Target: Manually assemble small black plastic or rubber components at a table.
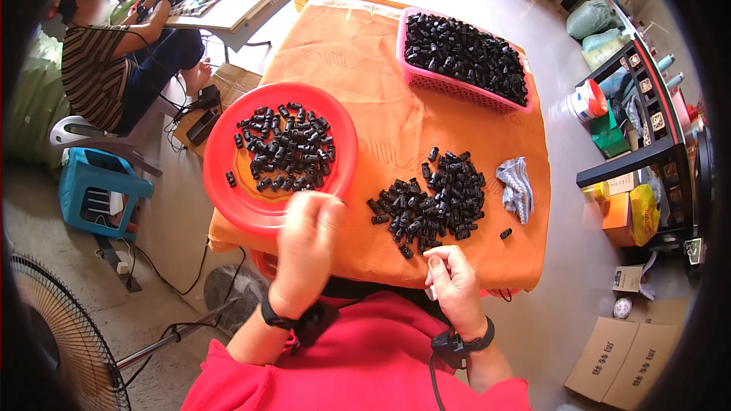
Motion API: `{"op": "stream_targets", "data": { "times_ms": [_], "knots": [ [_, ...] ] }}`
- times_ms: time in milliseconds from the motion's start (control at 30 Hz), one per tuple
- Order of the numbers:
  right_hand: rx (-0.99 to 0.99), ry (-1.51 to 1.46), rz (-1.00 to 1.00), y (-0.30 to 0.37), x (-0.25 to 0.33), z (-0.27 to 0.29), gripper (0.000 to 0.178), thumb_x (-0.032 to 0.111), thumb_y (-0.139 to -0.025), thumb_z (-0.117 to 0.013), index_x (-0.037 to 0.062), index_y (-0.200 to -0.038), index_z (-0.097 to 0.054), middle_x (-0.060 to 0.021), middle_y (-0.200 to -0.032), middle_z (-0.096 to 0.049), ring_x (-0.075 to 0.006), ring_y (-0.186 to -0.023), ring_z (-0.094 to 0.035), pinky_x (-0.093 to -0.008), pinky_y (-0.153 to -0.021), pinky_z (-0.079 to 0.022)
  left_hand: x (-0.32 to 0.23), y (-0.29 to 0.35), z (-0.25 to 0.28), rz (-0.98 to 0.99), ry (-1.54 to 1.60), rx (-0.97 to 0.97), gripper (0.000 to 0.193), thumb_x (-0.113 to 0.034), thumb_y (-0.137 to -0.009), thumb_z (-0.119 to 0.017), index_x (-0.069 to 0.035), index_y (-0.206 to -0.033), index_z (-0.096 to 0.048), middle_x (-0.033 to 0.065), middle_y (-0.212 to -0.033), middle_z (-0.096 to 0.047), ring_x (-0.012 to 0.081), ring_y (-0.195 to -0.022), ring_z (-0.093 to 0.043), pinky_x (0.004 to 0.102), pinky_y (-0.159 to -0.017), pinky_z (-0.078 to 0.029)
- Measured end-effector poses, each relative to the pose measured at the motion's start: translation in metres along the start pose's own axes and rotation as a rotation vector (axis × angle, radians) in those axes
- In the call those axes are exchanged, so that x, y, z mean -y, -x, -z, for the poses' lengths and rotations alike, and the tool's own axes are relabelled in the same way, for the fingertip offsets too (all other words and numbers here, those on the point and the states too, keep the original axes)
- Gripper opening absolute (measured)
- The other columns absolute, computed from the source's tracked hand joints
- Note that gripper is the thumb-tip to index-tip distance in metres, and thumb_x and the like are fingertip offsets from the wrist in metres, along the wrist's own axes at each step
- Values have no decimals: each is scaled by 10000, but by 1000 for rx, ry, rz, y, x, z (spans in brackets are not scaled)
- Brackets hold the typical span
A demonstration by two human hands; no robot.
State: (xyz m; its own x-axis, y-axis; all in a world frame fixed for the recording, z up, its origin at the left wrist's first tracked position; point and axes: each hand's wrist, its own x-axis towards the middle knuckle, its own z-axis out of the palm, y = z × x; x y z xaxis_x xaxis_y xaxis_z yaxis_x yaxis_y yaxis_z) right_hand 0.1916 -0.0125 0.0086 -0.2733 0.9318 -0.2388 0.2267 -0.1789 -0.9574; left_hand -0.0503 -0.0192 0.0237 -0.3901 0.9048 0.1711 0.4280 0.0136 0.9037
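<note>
My left hand is over the near right rim of a red plastic basin, its fingers curled and slightly blurred; whatever it holds is hidden. Inside the basin lies a spread of small black plastic parts that look like cord locks. My right hand is closed in a pinch at the near edge of a loose pile of the same black parts. What sits between its fingertips is too small to make out; a small whitish bit shows under the hand. One black part lies apart, right of the pile.
An orange cloth covers the table. A pink basket full of black parts stands at the far right, a checked rag nearer. Leftward are a fan, a blue stool and a seated person at another table.
</note>
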Motion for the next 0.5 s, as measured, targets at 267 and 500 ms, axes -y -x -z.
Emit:
{"op": "stream_targets", "data": {
  "times_ms": [267,500],
  "knots": [
    [-29,1,6,-6,-6,0,81,79,-1006,-553,13,-1036,-588,20,-671,-552,-32,-541,-502,-217,-492,-441,3,-27,10,-281,-568,-400,327,-56,-843,-704,-12,-1156,-622,124,-1090,-625,301,-1015,-579,396,-871,-477],
    [-48,-8,4,-6,-13,5,79,80,-1008,-549,13,-1030,-586,24,-676,-549,-32,-536,-492,-216,-500,-452,2,12,-48,-560,-264,457,217,-90,-770,-675,-110,-987,-675,76,-839,-576,286,-845,-563,367,-789,-479]
  ]
}}
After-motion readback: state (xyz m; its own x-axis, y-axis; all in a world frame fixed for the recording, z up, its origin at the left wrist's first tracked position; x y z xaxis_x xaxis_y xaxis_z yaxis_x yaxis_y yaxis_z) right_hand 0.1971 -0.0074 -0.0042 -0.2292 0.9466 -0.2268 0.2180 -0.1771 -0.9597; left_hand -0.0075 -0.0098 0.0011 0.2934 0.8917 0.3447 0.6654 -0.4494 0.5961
